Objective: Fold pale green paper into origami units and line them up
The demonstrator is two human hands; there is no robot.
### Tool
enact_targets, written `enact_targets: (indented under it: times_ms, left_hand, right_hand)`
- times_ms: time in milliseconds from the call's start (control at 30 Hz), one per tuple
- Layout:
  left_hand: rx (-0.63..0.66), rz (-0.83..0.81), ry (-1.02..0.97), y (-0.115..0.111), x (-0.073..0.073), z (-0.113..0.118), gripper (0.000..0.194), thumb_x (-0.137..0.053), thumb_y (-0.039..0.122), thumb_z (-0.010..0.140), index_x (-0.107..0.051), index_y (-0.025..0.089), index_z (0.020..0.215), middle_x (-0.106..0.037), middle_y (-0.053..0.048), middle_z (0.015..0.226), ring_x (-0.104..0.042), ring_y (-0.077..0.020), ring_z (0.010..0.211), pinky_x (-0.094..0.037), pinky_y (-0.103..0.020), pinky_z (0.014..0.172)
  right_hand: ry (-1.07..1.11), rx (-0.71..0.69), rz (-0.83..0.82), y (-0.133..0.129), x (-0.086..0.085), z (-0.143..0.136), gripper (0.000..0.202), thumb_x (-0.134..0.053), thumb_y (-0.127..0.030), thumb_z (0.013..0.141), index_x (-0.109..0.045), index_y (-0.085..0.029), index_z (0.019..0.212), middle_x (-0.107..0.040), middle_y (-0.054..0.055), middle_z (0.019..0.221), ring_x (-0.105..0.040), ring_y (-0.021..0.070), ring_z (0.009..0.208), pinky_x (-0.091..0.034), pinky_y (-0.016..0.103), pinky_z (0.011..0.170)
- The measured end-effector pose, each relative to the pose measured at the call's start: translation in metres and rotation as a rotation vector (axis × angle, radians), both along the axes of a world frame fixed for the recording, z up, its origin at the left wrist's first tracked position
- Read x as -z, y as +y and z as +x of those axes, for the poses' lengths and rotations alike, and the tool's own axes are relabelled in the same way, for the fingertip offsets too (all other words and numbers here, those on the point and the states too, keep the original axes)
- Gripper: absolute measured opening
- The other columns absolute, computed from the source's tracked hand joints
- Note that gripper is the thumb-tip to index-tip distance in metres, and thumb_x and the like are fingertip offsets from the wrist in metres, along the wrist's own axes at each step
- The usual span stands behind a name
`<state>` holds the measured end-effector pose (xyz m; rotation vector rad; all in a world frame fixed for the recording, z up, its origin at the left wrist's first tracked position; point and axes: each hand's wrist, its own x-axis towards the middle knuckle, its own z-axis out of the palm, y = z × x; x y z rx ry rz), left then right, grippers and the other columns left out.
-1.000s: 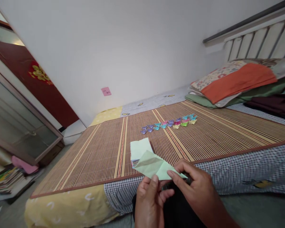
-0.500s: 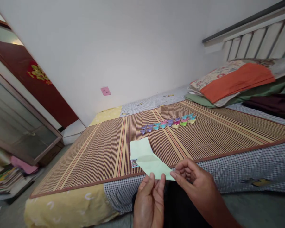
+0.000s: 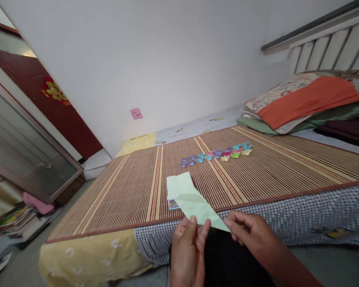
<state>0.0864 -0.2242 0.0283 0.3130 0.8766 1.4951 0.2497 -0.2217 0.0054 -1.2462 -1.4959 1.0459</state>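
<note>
A pale green sheet of paper (image 3: 199, 206), folded to a slanted shape with a pointed right end, is held between my two hands at the bed's near edge. My left hand (image 3: 188, 249) pinches its lower edge with thumb and fingers. At the right tip, my right hand (image 3: 251, 231) grips the paper between thumb and curled fingers. Just beyond it lies a stack of coloured paper (image 3: 172, 204) with a pale green sheet (image 3: 178, 183) on top, partly covered by the folded piece.
Small folded paper pieces (image 3: 217, 154) in several colours stand in rows on the striped mat (image 3: 131, 191). Folded bedding with an orange cloth (image 3: 311, 99) is piled at the right, below a radiator (image 3: 332, 50). A cabinet (image 3: 26, 147) stands at the left.
My right hand has moved slightly right and down with the paper's tip, and the folded sheet now reaches farther that way. The whole view has shifted a little.
</note>
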Motion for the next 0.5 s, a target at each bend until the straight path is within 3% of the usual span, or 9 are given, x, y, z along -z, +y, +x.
enact_targets:
  times_ms: [67, 167, 267, 333, 400, 500]
  left_hand:
    - [0.046, 0.070, 0.053, -0.001, 0.005, -0.001, 0.005, -0.076, 0.011, 0.084, -0.072, 0.010, 0.087, -0.075, -0.007, 0.086, -0.076, -0.0178, 0.085, -0.063, -0.038, 0.092]
    - [0.127, 0.150, 0.184, -0.003, 0.010, 0.000, 0.025, -0.084, 0.030, 0.079, -0.076, 0.012, 0.094, -0.079, -0.010, 0.096, -0.076, -0.0237, 0.094, -0.059, -0.039, 0.096]
    - [0.176, 0.293, 0.446, -0.007, 0.013, -0.002, 0.030, -0.080, 0.039, 0.081, -0.080, 0.015, 0.100, -0.080, -0.012, 0.104, -0.074, -0.0290, 0.101, -0.057, -0.040, 0.096]
    - [0.152, 0.400, 0.648, -0.009, 0.013, -0.005, 0.025, -0.075, 0.038, 0.086, -0.082, 0.018, 0.100, -0.080, -0.012, 0.106, -0.073, -0.0305, 0.104, -0.055, -0.041, 0.098]
    - [0.077, 0.457, 0.778, -0.009, 0.013, -0.009, 0.021, -0.072, 0.036, 0.088, -0.083, 0.021, 0.099, -0.078, -0.012, 0.115, -0.070, -0.0317, 0.113, -0.051, -0.042, 0.103]
    - [-0.047, 0.435, 0.714, -0.006, 0.009, -0.015, 0.030, -0.080, 0.032, 0.081, -0.080, 0.024, 0.110, -0.064, -0.012, 0.142, -0.056, -0.0331, 0.134, -0.044, -0.041, 0.111]
  right_hand:
    - [0.017, 0.113, 0.011, 0.003, -0.004, 0.003, 0.029, -0.063, -0.046, 0.087, -0.069, -0.018, 0.086, -0.058, -0.001, 0.065, -0.052, 0.0142, 0.058, -0.042, 0.025, 0.054]
    - [0.076, 0.225, 0.060, 0.007, -0.019, 0.000, 0.049, -0.073, -0.040, 0.077, -0.068, -0.017, 0.120, -0.070, 0.004, 0.085, -0.048, 0.0111, 0.053, -0.042, 0.025, 0.049]
    - [0.229, 0.134, 0.109, 0.005, -0.032, -0.009, 0.060, -0.076, -0.029, 0.074, -0.063, -0.022, 0.131, -0.073, 0.007, 0.110, -0.049, 0.0078, 0.051, -0.045, 0.023, 0.048]
    - [0.241, 0.039, 0.133, 0.002, -0.038, -0.012, 0.042, -0.074, -0.025, 0.079, -0.068, -0.023, 0.121, -0.076, 0.003, 0.097, -0.059, 0.0107, 0.058, -0.051, 0.023, 0.054]
    - [0.147, -0.050, 0.250, -0.002, -0.039, -0.011, 0.013, -0.070, -0.020, 0.084, -0.074, -0.023, 0.097, -0.076, 0.001, 0.086, -0.069, 0.0138, 0.071, -0.055, 0.022, 0.064]
    - [0.087, -0.090, 0.475, -0.007, -0.041, -0.009, 0.020, -0.062, -0.005, 0.083, -0.069, -0.024, 0.083, -0.076, -0.002, 0.087, -0.073, 0.0132, 0.087, -0.055, 0.020, 0.081]
